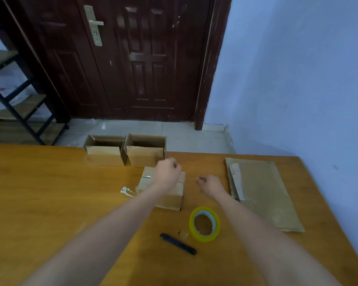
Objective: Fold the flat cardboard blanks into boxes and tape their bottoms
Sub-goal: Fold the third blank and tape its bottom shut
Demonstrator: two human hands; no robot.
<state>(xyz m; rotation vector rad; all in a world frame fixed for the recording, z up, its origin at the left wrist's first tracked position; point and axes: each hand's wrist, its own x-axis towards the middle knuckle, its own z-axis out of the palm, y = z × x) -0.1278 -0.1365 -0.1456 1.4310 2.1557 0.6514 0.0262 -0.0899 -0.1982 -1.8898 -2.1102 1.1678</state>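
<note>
Progress: 2 finished boxes [124,150] stood open side up at the far edge of the desk [50,193], touching each other side by side. These counted as done, as far as their visible faces showed.
Current box: a 3rd box [170,196] lay bottom up near the desk centre, just in front of the 2 finished ones. Clear tape appeared to run across its bottom seam, so taping looked complete or close to it.
Remaining work: a stack of flat blanks [265,193] lay at the right side of the desk, well apart from the boxes. The count could not be read from this view; each still needed folding and taping.
Left hand: left hand [167,172] hovered over the far part of the 3rd box, fingers curled into a loose fist. No held item was visible, and contact with the box could not be confirmed.
Right hand: right hand [210,184] sat between the 3rd box and the blanks, fingers curled, with nothing visible in them.
Tools: a yellow-tinted tape roll [204,223] stood on the desk near the 3rd box. A black cutter [178,243] lay just beside it.
Residue: a white scrap [126,191] lay on the desk left of the 3rd box.
Markings: no brand, label or legible writing was visible on any item.
</note>
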